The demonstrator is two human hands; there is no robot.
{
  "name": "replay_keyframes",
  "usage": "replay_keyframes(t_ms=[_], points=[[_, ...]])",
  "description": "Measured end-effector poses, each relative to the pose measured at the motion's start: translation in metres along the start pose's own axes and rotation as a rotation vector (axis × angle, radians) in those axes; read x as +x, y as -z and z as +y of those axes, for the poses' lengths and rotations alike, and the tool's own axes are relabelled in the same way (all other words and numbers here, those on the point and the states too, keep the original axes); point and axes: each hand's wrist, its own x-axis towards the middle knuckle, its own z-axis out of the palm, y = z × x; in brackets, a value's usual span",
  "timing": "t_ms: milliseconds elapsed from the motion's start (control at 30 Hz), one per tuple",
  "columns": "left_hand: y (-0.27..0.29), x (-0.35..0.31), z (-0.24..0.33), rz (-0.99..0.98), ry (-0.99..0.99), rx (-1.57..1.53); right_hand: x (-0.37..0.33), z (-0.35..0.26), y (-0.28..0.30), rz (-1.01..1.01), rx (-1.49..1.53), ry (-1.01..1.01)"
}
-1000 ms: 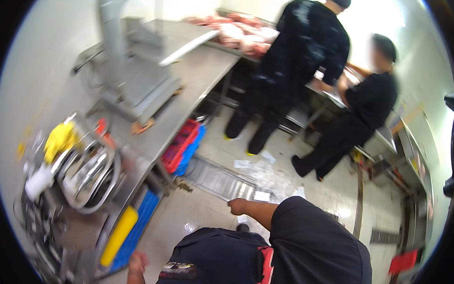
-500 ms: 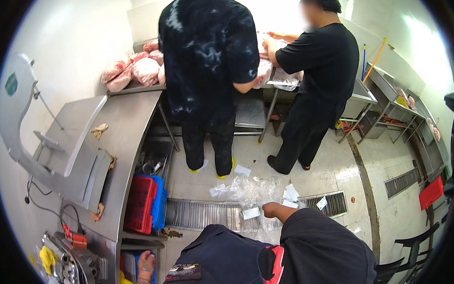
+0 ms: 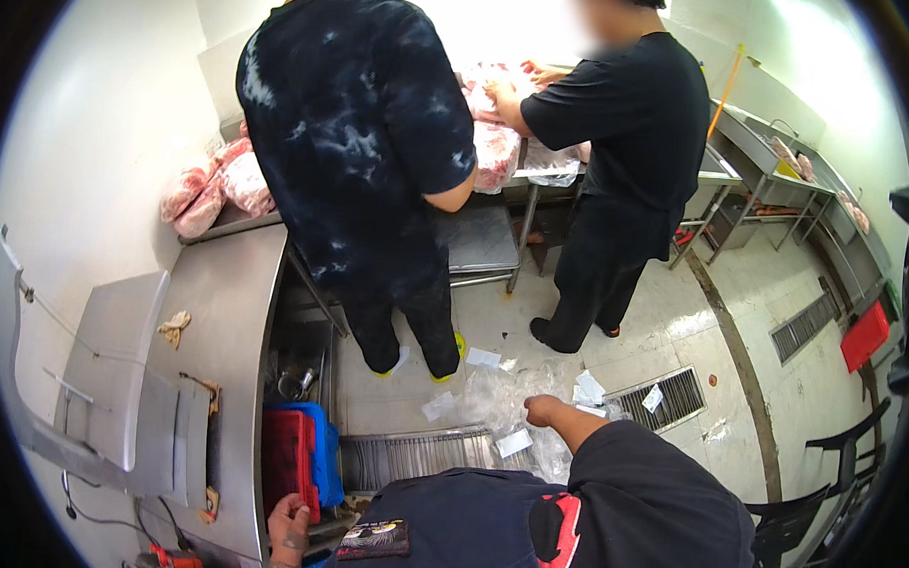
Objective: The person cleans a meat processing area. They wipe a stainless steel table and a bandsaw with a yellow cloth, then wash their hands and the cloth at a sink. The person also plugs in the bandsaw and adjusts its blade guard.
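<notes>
Pale tiled floor (image 3: 483, 318) runs past a stainless-steel worktable (image 3: 224, 301) at nine o'clock. Toward seven, the left hand (image 3: 289, 525), fingers loosely bent, is at a red plastic crate's (image 3: 288, 453) near edge; contact and grip cannot be told. Toward five, the right hand (image 3: 539, 410) hangs half-curled above crumpled clear plastic sheeting (image 3: 508, 391), its palm and any hold hidden.

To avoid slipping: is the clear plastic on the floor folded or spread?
Spread, though crumpled: the clear plastic lies across tiles and drain grate.
</notes>
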Motion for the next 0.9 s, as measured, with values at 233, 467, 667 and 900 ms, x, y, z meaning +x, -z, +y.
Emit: replay_keyframes(t_ms=[233, 467, 667, 900], points=[[0.005, 0.089, 0.005, -0.244, -0.095, 0.093, -0.042, -0.015, -0.037, -0.053, 0.13, -0.158], [-0.008, 0.128, 0.031, -0.244, -0.203, 0.112, -0.071, -0.011, -0.04, -0.104, 0.11, -0.203], [-0.048, 0.1, 0.032, -0.264, -0.149, 0.207, -0.071, 0.045, -0.017, 0.065, 0.219, -0.216], [-0.124, 0.044, 0.056, -0.317, -0.123, 0.303, -0.049, 0.166, -0.03, 0.04, 0.132, -0.187]])
